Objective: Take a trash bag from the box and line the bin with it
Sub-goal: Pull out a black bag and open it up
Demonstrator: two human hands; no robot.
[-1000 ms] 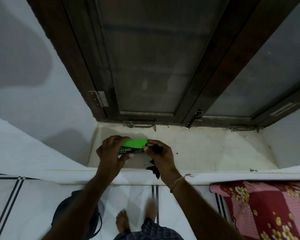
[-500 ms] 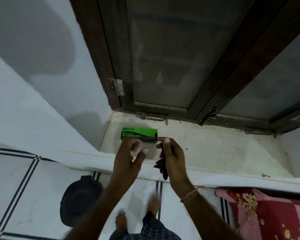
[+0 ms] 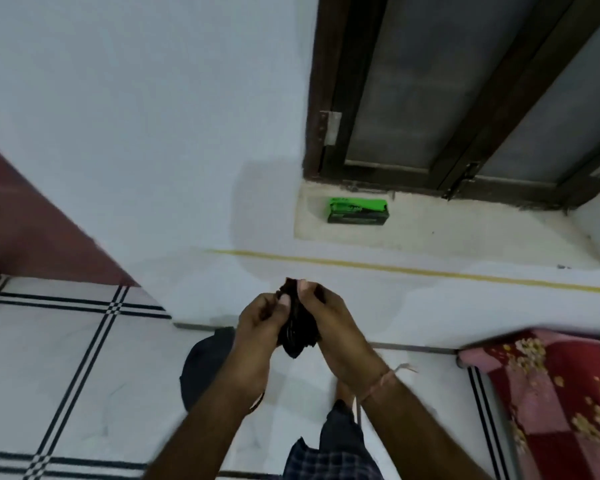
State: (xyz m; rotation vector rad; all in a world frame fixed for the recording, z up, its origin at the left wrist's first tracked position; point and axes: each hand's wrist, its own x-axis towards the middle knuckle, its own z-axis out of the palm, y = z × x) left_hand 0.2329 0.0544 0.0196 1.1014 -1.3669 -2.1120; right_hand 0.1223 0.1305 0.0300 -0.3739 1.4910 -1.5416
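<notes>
Both hands, left (image 3: pixel 257 320) and right (image 3: pixel 329 317), clench a folded black trash bag (image 3: pixel 297 332) well below the green box (image 3: pixel 357 210); the dark bin (image 3: pixel 205 368) sits just under them.

Open white tiled floor (image 3: pixel 66 358) with dark grid lines left of the dark round bin (image 3: pixel 205 368), clear for passage. Directly above the bin, both hands, left (image 3: pixel 260 327) and right (image 3: pixel 336 327), clasped around a crumpled black plastic bag (image 3: pixel 297 336), blocking the opening. Right of the bin, a red floral mattress (image 3: pixel 551 393). Beyond the bin, a white wall, then a sill (image 3: pixel 465 233) bearing a green cardboard box (image 3: pixel 357 211).
</notes>
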